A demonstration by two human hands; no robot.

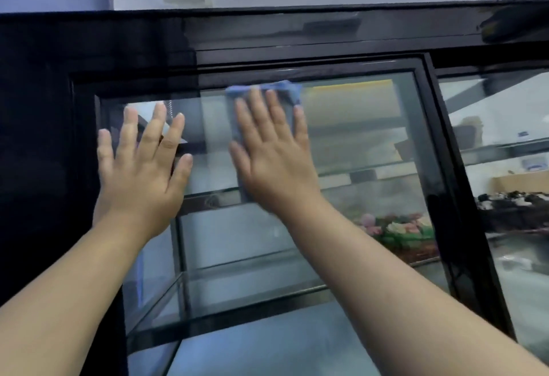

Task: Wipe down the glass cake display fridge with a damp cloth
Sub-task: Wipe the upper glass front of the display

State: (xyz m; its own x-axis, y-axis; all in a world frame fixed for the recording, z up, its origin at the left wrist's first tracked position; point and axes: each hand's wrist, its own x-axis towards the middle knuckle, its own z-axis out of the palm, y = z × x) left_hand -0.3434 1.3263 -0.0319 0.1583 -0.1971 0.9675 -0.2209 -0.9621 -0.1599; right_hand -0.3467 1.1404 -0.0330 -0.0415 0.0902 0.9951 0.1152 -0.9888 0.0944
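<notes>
Blue cloth (283, 90) mostly hidden beneath right hand (274, 167), spread fingers (257, 114) pressing it on the glass (371, 138); left hand (142, 170) splayed flat alongside.

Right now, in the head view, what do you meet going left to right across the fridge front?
black side panel → left hand, flat → right hand pressing the blue cloth → flower-topped cake inside → black door post → dark items behind the right pane
</notes>
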